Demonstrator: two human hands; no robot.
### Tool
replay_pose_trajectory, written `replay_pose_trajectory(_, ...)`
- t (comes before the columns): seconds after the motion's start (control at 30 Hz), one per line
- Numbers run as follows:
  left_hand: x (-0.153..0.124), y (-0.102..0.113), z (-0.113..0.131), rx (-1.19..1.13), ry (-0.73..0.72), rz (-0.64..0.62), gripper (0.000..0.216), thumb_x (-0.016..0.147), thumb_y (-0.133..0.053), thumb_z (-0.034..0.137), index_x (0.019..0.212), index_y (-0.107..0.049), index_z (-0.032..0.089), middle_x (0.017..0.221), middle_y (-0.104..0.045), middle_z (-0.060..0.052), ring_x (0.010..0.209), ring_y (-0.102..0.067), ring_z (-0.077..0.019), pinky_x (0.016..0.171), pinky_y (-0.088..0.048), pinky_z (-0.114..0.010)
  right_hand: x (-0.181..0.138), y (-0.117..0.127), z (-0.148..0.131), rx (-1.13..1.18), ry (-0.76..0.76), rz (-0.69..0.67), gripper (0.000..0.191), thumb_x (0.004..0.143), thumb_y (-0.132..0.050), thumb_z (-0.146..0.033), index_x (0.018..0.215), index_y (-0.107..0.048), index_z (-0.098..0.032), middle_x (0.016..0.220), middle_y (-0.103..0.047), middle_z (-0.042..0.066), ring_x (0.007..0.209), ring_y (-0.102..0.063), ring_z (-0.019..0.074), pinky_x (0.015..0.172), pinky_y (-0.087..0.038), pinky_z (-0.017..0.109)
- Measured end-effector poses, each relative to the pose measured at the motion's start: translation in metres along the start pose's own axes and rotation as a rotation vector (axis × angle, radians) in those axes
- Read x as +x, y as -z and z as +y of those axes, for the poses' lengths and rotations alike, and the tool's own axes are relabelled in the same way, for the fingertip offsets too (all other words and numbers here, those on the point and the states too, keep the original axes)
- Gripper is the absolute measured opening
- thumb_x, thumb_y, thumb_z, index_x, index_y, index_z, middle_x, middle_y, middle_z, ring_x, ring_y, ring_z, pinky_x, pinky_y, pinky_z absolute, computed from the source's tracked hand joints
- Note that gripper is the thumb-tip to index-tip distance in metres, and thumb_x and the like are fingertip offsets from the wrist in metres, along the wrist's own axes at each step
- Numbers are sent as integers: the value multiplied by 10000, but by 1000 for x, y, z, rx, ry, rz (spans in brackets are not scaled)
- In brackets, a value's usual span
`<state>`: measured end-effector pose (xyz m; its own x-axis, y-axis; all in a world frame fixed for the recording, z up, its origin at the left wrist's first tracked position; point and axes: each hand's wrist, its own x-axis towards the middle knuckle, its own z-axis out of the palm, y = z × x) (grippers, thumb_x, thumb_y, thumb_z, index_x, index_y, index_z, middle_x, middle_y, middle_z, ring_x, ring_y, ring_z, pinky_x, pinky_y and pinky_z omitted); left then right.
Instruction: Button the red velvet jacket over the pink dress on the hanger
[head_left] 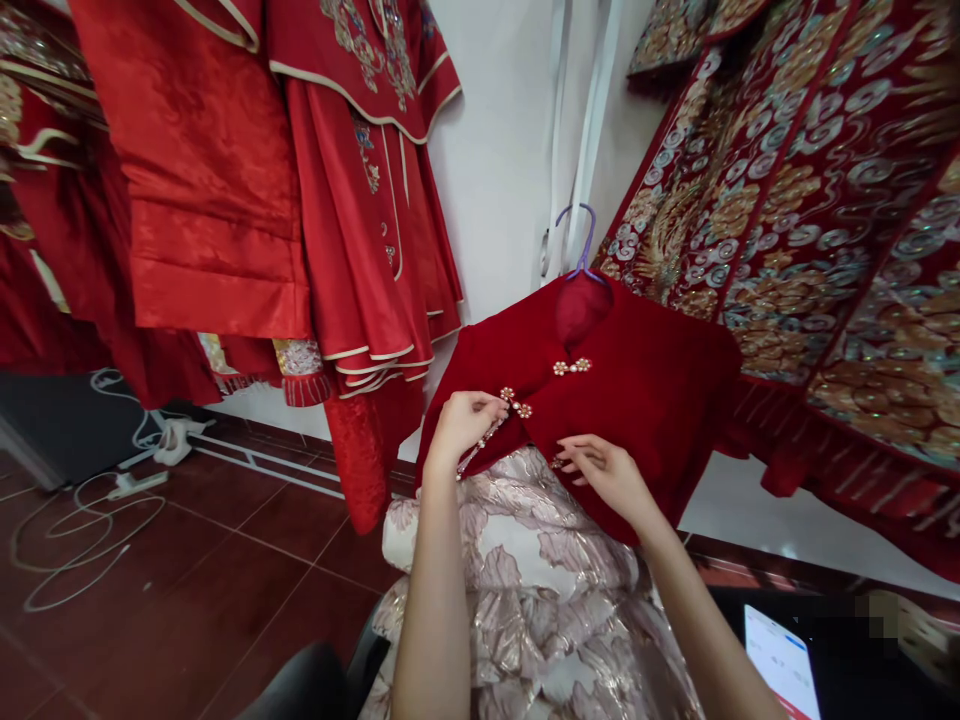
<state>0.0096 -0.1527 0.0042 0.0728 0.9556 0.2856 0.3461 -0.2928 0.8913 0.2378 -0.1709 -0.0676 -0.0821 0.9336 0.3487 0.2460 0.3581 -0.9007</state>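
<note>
A dark red velvet jacket (645, 390) hangs in front of me on a purple hanger (581, 245). Flower-shaped, pearl-beaded clasps join its front: one upper clasp (572, 367) near the neck opening and a slanted lower clasp (516, 403) below it. My left hand (469, 425) pinches at the left end of that lower clasp, and a string of beads (481, 447) runs down from its fingers. With fingers apart, my right hand (606, 472) touches the jacket's right front edge, by a small beaded ornament (556, 462) partly hidden by the fingertips.
Pale floral brocade fabric (525, 580) spreads under my forearms. Red garments (217, 180) hang at left, and an embroidered dark red gown (795, 200) at right. A lit phone (780, 660) lies at lower right. White cables (90, 530) and a rack base (262, 465) are on the tiled floor.
</note>
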Motion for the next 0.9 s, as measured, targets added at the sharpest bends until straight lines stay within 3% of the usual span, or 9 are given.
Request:
replay_pose_trajectory(0.1, -13, 3, 12, 17, 270, -311, 215, 840, -558, 275, 821, -672, 94, 663, -711, -107, 435, -584, -118, 450, -431, -206, -6, 16, 4, -59, -3, 7, 320, 816, -589, -455, 972, -668, -187, 944, -709, 93, 814, -683, 198, 679, -585, 321)
replay_pose_trajectory(0.2, -18, 0, 16, 29, 465, -473, 364, 830, -590, 303, 1125, -591, 91, 612, -700, -97, 381, -568, -142, 417, -417, -216, -3, 16, 2, -75, 15, 30, 317, 826, -578, -455, 979, -668, -192, 957, -707, 88, 823, -679, 198, 688, -583, 328)
replay_pose_trajectory(0.3, -18, -4, 11, 13, 566, -478, 697, 847, -569, 313, 1439, -266, 103, 588, -693, -70, 370, -564, -163, 433, -440, -243, 1, 11, 3, -102, 24, 30, 300, 825, -582, -447, 949, -675, -190, 946, -708, 84, 808, -678, 201, 707, -577, 338)
replay_pose_trajectory(0.37, -15, -3, 6, 14, 569, -385, 833, 840, -570, 320, 1489, -100, 92, 572, -683, -47, 344, -532, -160, 445, -449, -259, 1, 9, 6, -117, 27, 39, 293, 828, -574, -447, 933, -678, -194, 930, -712, 76, 789, -679, 200, 708, -572, 338)
replay_pose_trajectory(0.43, -12, 1, 0, 42, 516, -258, 890, 811, -596, 286, 1494, -62, 83, 553, -662, -17, 335, -507, -146, 472, -459, -262, 1, 9, 9, -178, 44, 74, 268, 826, -572, -433, 916, -681, -205, 928, -714, 66, 783, -677, 196, 720, -563, 337)
replay_pose_trajectory(0.6, 0, 12, -27, 185, 290, -70, 837, 661, -666, 107, 1432, -344, 141, 530, -608, 55, 381, -503, -101, 519, -446, -199, 1, 10, 14, -307, 70, 117, 194, 804, -568, -341, 911, -671, -217, 903, -716, 46, 770, -673, 186, 745, -550, 339)
replay_pose_trajectory(0.73, 7, 13, -40, 136, 143, 31, 431, 620, -652, 51, 1032, -690, 175, 617, -664, 1, 456, -531, -87, 526, -442, -175, 3, 2, 23, -306, 50, 117, 181, 807, -556, -310, 908, -670, -211, 886, -720, 53, 758, -680, 186, 748, -552, 347)
replay_pose_trajectory(0.8, 7, 10, -38, 128, 143, 23, 257, 618, -653, 59, 847, -717, 157, 670, -687, -31, 493, -557, -97, 522, -449, -180, 4, -4, 29, -308, 51, 104, 186, 796, -577, -304, 925, -670, -207, 902, -719, 57, 792, -683, 190, 778, -549, 352)
replay_pose_trajectory(0.9, 5, 5, -30, 129, 204, -60, 195, 612, -657, 72, 787, -716, 134, 660, -685, -38, 507, -561, -99, 493, -439, -176, 6, -13, 37, -302, 44, 108, 215, 778, -607, -320, 944, -665, -195, 948, -712, 72, 846, -677, 202, 792, -547, 361)
